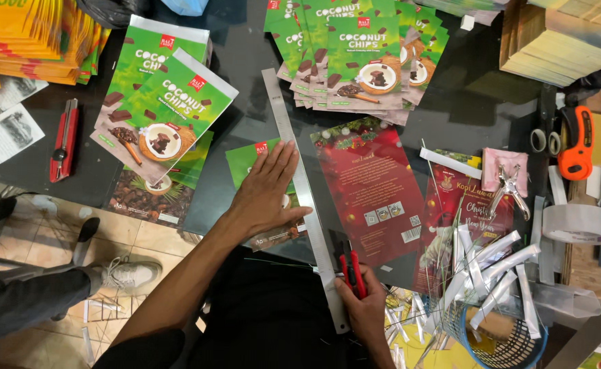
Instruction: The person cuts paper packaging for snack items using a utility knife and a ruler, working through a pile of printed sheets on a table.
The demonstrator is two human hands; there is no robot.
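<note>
One camera, on my head, looking almost straight down at the dark table from close above. The metal ruler runs near frame centre; the tiled floor shows left of it.

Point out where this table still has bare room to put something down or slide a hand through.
Bare dark tabletop shows between the two green pouch stacks, and right of the red pouch toward the scissors. Crowded: near right corner with the basket of strips, and along the ruler under the left hand.
</note>
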